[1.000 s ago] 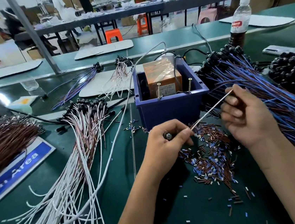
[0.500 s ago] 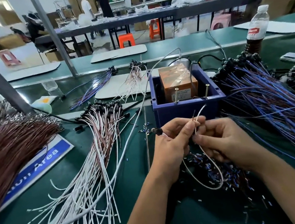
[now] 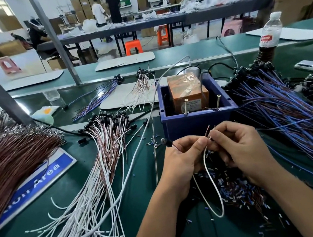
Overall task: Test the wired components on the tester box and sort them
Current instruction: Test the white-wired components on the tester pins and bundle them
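A: Where is the component?
B: Just in front of the blue box (image 3: 198, 120), held between both hands. The left hand (image 3: 183, 160) has its fingers curled, thumb pinching the lead; the black head (image 3: 166, 142) sticks out to its left.
A: And the right hand (image 3: 241, 147)?
B: Fingers curled too, pinching the wire ends (image 3: 210, 129), which point up towards the box. The white wire (image 3: 214, 187) hangs in a loop below the hands, over the scraps (image 3: 237, 189).
A: The tester?
B: The orange block (image 3: 187, 93) sits inside the box, two pins (image 3: 186, 106) standing at its front rim.
A: The piles?
B: White leads (image 3: 93, 184) lie to the left, blue leads (image 3: 286, 103) to the right, all on the green table (image 3: 143, 178).
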A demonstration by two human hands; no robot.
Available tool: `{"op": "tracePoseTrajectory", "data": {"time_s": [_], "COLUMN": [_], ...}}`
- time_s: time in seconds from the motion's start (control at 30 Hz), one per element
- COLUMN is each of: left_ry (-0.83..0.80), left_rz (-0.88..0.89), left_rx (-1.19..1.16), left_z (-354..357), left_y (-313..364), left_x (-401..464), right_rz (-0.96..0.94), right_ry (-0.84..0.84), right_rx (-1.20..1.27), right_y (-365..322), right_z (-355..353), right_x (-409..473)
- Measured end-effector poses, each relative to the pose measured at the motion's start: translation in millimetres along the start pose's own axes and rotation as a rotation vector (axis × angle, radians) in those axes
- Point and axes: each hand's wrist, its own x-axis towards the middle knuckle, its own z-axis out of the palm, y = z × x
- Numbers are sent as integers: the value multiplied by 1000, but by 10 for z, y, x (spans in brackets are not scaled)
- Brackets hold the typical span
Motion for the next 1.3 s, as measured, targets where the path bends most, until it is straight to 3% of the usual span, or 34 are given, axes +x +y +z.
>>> {"op": "tracePoseTrajectory", "data": {"time_s": [0.7, 0.9, 1.07, 1.13, 1.23, 1.3], "left_ry": [-32, 13, 8, 56, 257, 394], "left_rz": [4, 38, 52, 143, 534, 717], "left_rx": [55, -103, -101, 0, 455, 625], "left_z": [-45, -14, 1, 12, 36, 65], "left_y": [-29, -7, -4, -51, -124, -143], "left_x": [44, 43, 28, 40, 85, 95], "right_rz": [15, 89, 88, 65, -22, -102], "right_ry": [81, -87, -69, -18, 88, 177], "right_rx": [167, 215, 261, 254, 238, 172], "right_y": [-74, -30, -28, -26, -27, -32], "right_z": [-11, 43, 52, 52, 60, 43], "right_x": [-8, -4, -5, 0, 28, 35]}}
